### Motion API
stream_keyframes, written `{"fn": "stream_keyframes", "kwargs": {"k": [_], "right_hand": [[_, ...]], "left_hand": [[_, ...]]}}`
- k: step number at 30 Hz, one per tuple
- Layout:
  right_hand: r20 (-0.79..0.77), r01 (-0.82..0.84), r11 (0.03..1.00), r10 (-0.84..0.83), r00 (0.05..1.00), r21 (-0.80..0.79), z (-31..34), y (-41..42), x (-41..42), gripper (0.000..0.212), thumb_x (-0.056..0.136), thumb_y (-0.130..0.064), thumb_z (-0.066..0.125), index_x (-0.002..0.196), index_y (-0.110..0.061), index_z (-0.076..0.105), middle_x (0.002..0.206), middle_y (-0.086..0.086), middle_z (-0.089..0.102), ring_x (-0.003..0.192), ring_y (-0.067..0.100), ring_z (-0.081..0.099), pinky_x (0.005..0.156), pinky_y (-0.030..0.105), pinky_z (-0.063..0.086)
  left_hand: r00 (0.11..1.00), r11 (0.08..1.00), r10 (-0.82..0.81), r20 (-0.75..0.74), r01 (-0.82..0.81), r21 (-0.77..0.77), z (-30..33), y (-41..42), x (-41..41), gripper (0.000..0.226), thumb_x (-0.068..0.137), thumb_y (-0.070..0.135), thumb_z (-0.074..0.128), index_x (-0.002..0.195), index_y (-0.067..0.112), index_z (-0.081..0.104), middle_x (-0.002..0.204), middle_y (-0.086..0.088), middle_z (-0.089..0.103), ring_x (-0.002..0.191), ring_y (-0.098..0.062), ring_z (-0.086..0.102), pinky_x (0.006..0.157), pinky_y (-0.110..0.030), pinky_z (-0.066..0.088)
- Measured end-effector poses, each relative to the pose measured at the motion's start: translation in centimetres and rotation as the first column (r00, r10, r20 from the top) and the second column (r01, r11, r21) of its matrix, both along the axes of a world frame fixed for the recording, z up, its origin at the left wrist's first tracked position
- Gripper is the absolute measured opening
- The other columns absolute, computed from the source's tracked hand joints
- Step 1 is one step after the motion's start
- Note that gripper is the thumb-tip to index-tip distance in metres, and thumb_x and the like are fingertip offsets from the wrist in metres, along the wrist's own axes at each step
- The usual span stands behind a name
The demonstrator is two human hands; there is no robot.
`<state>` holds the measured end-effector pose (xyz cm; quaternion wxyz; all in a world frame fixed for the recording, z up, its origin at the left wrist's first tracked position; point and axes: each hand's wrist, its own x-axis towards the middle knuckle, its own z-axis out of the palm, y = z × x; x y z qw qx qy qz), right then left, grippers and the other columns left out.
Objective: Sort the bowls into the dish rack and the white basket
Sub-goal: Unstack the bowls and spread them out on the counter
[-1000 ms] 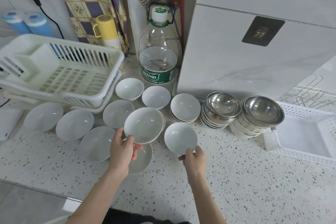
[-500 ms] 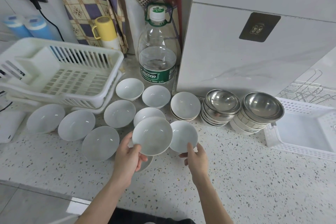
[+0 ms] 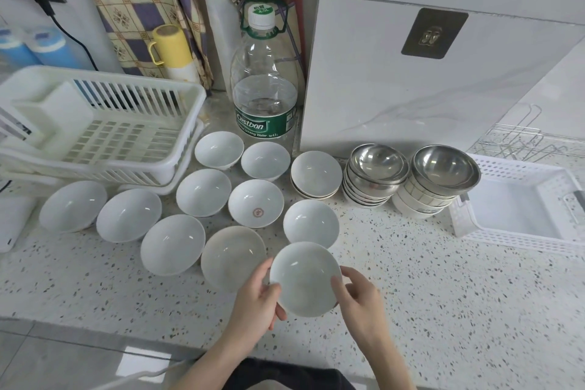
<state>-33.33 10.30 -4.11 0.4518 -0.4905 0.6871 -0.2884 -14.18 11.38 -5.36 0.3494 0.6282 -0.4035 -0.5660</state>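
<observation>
While both hands pinched shallow white ceramic bowl (image 3: pixel 305 279) above speckled counter (image 3: pixel 443 310), left hand (image 3: pixel 258 302) and right hand (image 3: pixel 359 296) gripped opposite rims; best kept level, clear of neighbouring bowls, before rack or basket.

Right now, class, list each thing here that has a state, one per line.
Held bowl: gripped by both hands, left hand and right hand.
Dish rack: no bowls inside.
White basket: no bowls inside.
Water bottle: capped, partly filled.
Steel bowls: stacked.
</observation>
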Motion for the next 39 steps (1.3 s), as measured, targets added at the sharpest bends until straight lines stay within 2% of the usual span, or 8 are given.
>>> {"fn": "stream_keyframes", "kwargs": {"k": [5, 15, 20, 23, 27, 31, 35, 39], "right_hand": [[-0.115, -0.093, 0.993, 0.100, 0.988, 0.068, -0.6, 0.6, -0.4, 0.031, 0.090, -0.010, 0.052, 0.116, -0.025, 0.061, 0.040, -0.009, 0.045, 0.039, 0.006, 0.038, 0.041, 0.013, 0.029], [-0.181, -0.152, 0.983, 0.170, 0.969, 0.106, -1.6, 1.3, -0.2, 0.039, 0.090, -0.011, 0.050, 0.127, -0.018, 0.058, 0.037, -0.010, 0.043, 0.038, 0.007, 0.038, 0.039, 0.012, 0.027], [-0.166, -0.147, 0.983, 0.163, 0.973, 0.106, -2.0, 0.9, -0.1, 0.037, 0.090, -0.013, 0.050, 0.126, -0.019, 0.057, 0.037, -0.010, 0.041, 0.037, 0.007, 0.036, 0.037, 0.012, 0.025], [-0.161, -0.136, 0.985, 0.152, 0.975, 0.104, -2.3, 0.5, -0.2, 0.036, 0.091, -0.013, 0.050, 0.125, -0.019, 0.057, 0.037, -0.010, 0.040, 0.037, 0.008, 0.034, 0.038, 0.013, 0.023], [-0.163, -0.146, 0.983, 0.162, 0.973, 0.107, -2.4, 0.2, -0.1, 0.037, 0.091, -0.013, 0.050, 0.126, -0.020, 0.057, 0.037, -0.010, 0.040, 0.036, 0.008, 0.033, 0.037, 0.015, 0.024], [-0.165, -0.167, 0.979, 0.185, 0.969, 0.114, -2.5, 0.0, -0.3, 0.037, 0.089, -0.014, 0.051, 0.125, -0.022, 0.058, 0.037, -0.009, 0.039, 0.036, 0.008, 0.032, 0.038, 0.017, 0.024], [-0.170, -0.176, 0.977, 0.195, 0.966, 0.120, -2.5, -0.2, -0.3, 0.038, 0.089, -0.015, 0.050, 0.126, -0.023, 0.058, 0.038, -0.010, 0.040, 0.037, 0.008, 0.034, 0.037, 0.014, 0.023], [-0.188, -0.183, 0.976, 0.203, 0.961, 0.116, -2.5, -0.3, -0.3, 0.036, 0.088, -0.015, 0.050, 0.121, -0.026, 0.060, 0.038, -0.010, 0.038, 0.039, 0.009, 0.033, 0.040, 0.016, 0.025]], "left_hand": [[0.997, 0.999, -0.045, 0.058, 0.044, 0.013, -0.4, 0.4, -0.3, 0.047, 0.097, 0.012, 0.047, 0.111, 0.058, 0.049, 0.071, 0.000, 0.069, 0.050, -0.011, 0.061, 0.043, -0.022, 0.041], [0.982, 0.991, -0.134, 0.137, 0.135, 0.005, -1.5, 1.1, -0.3, 0.047, 0.095, 0.023, 0.055, 0.125, 0.058, 0.045, 0.089, 0.001, 0.070, 0.059, -0.013, 0.068, 0.044, -0.024, 0.047], [0.982, 0.987, -0.156, 0.104, 0.158, -0.012, -1.3, 0.8, -0.1, 0.058, 0.079, 0.042, 0.063, 0.107, 0.084, 0.035, 0.088, 0.017, 0.069, 0.062, -0.009, 0.068, 0.048, -0.019, 0.048], [0.979, 0.984, -0.180, 0.099, 0.181, -0.002, -1.5, 0.5, 0.1, 0.068, 0.072, 0.047, 0.069, 0.111, 0.085, 0.029, 0.085, 0.019, 0.069, 0.072, 0.000, 0.068, 0.053, -0.013, 0.048], [0.968, 0.973, -0.228, 0.103, 0.229, 0.003, -1.9, 0.4, 0.5, 0.084, 0.067, 0.045, 0.079, 0.117, 0.084, 0.024, 0.110, 0.024, 0.067, 0.094, 0.005, 0.066, 0.066, -0.012, 0.051], [0.953, 0.958, -0.281, 0.115, 0.286, -0.027, -1.9, 0.3, 0.7, 0.094, 0.063, 0.042, 0.084, 0.121, 0.081, 0.021, 0.122, 0.034, 0.058, 0.110, 0.001, 0.063, 0.083, -0.023, 0.056], [0.944, 0.950, -0.308, 0.122, 0.313, -0.021, -2.3, 0.6, 0.9, 0.111, 0.058, 0.046, 0.087, 0.132, 0.076, 0.010, 0.126, 0.038, 0.052, 0.111, 0.003, 0.062, 0.087, -0.021, 0.054], [0.943, 0.948, -0.305, 0.131, 0.314, -0.055, -2.2, 0.7, 0.9, 0.100, 0.061, 0.040, 0.086, 0.122, 0.082, 0.019, 0.119, 0.040, 0.055, 0.107, 0.004, 0.063, 0.075, -0.009, 0.052]]}}
